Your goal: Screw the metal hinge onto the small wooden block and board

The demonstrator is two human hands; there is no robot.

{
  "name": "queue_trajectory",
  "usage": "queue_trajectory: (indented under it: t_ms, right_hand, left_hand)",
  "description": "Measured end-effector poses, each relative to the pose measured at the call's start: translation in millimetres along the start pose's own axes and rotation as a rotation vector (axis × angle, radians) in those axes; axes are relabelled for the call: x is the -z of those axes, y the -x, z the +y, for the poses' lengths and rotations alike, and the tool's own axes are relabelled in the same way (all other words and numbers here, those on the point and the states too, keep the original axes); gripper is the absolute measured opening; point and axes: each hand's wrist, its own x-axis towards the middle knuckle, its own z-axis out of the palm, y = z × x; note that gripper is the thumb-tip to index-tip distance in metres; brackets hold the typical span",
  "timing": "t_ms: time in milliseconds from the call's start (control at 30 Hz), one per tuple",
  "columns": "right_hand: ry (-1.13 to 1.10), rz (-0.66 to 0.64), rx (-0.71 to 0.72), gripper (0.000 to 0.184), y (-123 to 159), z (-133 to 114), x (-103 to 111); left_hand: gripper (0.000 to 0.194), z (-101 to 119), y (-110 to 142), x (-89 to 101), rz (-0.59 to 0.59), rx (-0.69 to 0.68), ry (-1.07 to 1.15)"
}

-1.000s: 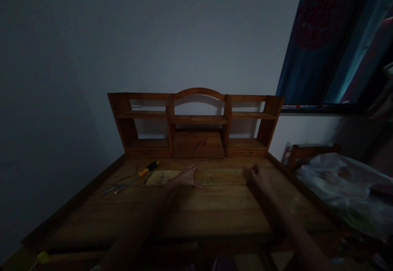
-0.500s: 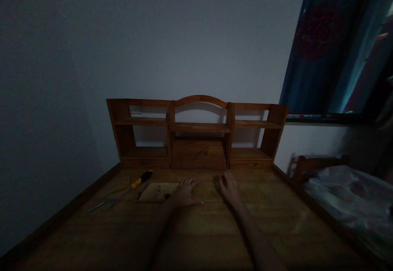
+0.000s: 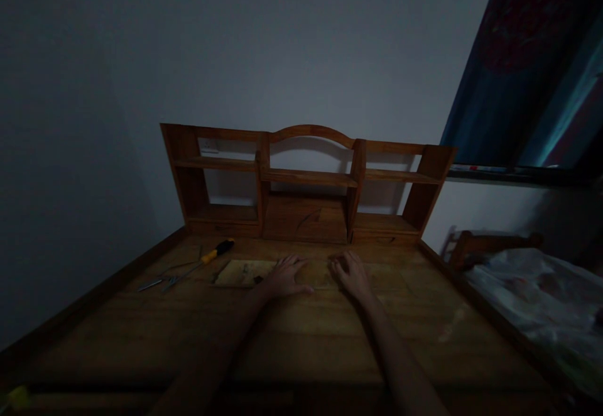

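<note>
- The strip [image 3: 245, 273], pale wood with dark marks, lies across the desk [image 3: 306, 347] in front of the shelf [image 3: 306, 178]; the hands cover parts of it, and its right end blends into the desk top.
- Left hand [image 3: 285, 276]: on the strip, thumb spread away from the fingers; the dim light hides whether it grips.
- Right hand [image 3: 349, 274]: at the strip, fingers bent, thumb near them; whether they pinch anything, I cannot tell.
- One small dark piece [image 3: 258, 279] sits beside the left hand, too blurred to name.
- One screwdriver [image 3: 217, 252], yellow and black handle, metal shaft, lies left of the strip; near its tip are a slim silver tool [image 3: 149, 285] and tiny metal bits, too faint to count.
- The shelf is brown wood with visible grain: three sections, one arched top rail, two low drawer fronts.
- To the right, one crumpled, see-through plastic bag [image 3: 532, 290], its contents unclear, and one dark blue curtain [image 3: 522, 89], cut off.
- One yellow thing [image 3: 17, 397] is cut off at lower left.
</note>
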Motion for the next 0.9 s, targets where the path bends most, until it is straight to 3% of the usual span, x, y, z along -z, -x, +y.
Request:
queue_trajectory:
  t_ms: [167,300,400,567,667,767,900]
  right_hand:
    - [-0.165,-0.192,0.066,0.027,-1.1,-12.6,9.8]
    - [-0.183,-0.316,0.124,0.056,0.5,-10.7,5.9]
    - [-0.116,-0.349,0.135,0.069,2.7,-3.8,1.4]
    - [-0.044,-0.343,0.122,0.071,4.7,4.9,-1.8]
    - [-0.039,-0.349,0.113,0.07,4.9,6.6,-3.3]
    - [-0.039,-0.346,0.11,0.069,5.4,5.7,-3.1]
    - [-0.04,-0.33,0.11,0.066,6.6,3.1,-0.2]
  left_hand:
    - [0.099,-2.6,0.2,-1.7,-0.004,0.045,0.033]
    - [0.091,0.1,3.4,-0.5,0.014,0.014,0.034]
    - [0.088,2.6,5.8,1.6,0.017,-0.001,0.027]
    - [0.087,5.3,7.5,2.5,0.009,0.013,0.005]
    - [0.089,5.9,5.7,0.9,0.083,0.008,-0.058]
    - [0.072,-0.1,2.9,6.9,0.197,0.051,-0.095]
    - [0.044,-35.5,10.2,40.2,0.394,0.203,-0.091]
